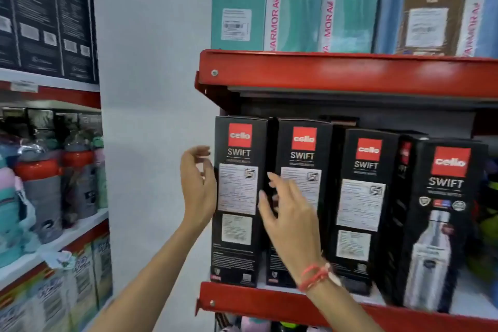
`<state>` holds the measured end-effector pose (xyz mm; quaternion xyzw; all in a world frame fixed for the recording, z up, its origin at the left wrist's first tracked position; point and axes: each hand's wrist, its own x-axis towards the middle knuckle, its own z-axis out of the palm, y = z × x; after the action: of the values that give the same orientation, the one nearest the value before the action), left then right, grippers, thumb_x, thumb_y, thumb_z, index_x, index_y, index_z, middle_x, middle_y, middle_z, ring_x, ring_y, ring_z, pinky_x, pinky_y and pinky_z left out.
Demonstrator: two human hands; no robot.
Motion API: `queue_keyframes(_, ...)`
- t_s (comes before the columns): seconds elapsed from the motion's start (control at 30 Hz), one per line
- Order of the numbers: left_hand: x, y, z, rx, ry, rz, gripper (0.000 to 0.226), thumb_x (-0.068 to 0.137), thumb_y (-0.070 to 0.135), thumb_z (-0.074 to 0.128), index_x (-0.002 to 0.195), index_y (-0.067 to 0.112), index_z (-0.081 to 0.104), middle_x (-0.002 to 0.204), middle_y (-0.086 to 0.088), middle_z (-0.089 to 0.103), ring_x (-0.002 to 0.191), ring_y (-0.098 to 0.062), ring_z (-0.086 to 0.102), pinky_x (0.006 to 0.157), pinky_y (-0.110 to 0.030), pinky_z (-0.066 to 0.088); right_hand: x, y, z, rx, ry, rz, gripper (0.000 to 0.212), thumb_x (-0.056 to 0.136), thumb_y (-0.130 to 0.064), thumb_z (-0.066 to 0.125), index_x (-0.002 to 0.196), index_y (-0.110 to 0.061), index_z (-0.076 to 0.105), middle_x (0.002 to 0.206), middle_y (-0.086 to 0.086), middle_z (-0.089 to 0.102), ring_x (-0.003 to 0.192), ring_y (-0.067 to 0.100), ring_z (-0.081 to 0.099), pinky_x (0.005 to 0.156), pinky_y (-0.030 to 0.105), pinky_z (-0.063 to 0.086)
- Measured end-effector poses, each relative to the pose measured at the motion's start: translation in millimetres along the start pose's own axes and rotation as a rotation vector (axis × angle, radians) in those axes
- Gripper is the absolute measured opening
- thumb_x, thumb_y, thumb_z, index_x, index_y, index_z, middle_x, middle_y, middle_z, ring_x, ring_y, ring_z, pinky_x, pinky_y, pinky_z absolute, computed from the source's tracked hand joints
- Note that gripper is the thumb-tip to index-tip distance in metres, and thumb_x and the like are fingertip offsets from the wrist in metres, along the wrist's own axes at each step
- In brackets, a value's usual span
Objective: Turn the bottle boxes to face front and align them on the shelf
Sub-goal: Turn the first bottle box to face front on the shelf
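Note:
Several black bottle boxes stand upright on a red shelf. The leftmost box, the second box and the third box show white label panels. The rightmost box shows a steel bottle picture and stands further forward. My left hand is open at the left edge of the leftmost box, fingers curled, holding nothing. My right hand is open with fingers spread in front of the gap between the first two boxes, covering part of the second box.
Teal and brown boxes fill the red shelf above. A second rack on the left carries dark boxes and bottles with red caps. A white wall lies between the racks. Green items sit at the far right.

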<state>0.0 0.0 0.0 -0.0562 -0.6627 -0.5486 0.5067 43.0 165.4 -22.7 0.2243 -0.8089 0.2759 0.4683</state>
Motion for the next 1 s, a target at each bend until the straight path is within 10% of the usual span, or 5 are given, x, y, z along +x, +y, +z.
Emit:
queue_keyframes(0.27,-7.8,-20.7,-14.5,-0.224,-0.675,-0.435,0.042,0.102,0.041,0.015,0.100,0.037,0.057,0.086,0.025,0.073,0.082,0.011,0.067,0.079,-0.017,0.048,-22.2,-62.5,54.6,-0.173,-0.182,0.368,0.117,0.080,-0.063,0.054,0.144,-0.004,-0.024,0.151,0.008,0.023,0.124,0.020,0.037,0.090,0.027,0.048)
queue_keyframes(0.53,19.4,-25.0,-72.9,-0.187,-0.629,-0.403,0.045,0.097,0.056,0.015,0.112,0.040,0.054,0.108,0.019,0.068,0.095,0.008,0.063,0.074,-0.018,0.045,-7.6,-110.7,78.1,-0.046,-0.198,0.361,0.131,0.070,-0.065,0.065,0.144,-0.003,-0.023,0.153,0.012,0.014,0.135,0.024,0.027,0.104,0.029,0.038)
queue_keyframes(0.8,27.0,-20.9,-136.3,-0.185,-0.577,-0.332,0.056,0.075,0.043,0.064,0.123,0.026,0.040,0.100,-0.002,0.076,0.090,-0.012,0.073,0.077,-0.029,0.055,10.4,-97.5,59.0,0.356,-0.395,0.287,0.136,0.058,-0.058,0.080,0.149,-0.023,-0.015,0.153,-0.010,0.014,0.129,-0.006,0.013,0.109,0.021,0.011)
queue_keyframes(1.0,9.2,-12.1,-133.5,-0.187,-0.676,-0.216,0.088,0.069,0.028,0.084,0.138,0.046,0.032,0.123,0.007,0.067,0.113,-0.017,0.063,0.088,-0.035,0.056,21.7,-63.3,31.7,0.587,-0.635,0.262,0.121,0.064,-0.041,0.084,0.149,-0.038,-0.001,0.153,-0.020,0.025,0.138,-0.006,0.023,0.117,0.026,0.021)
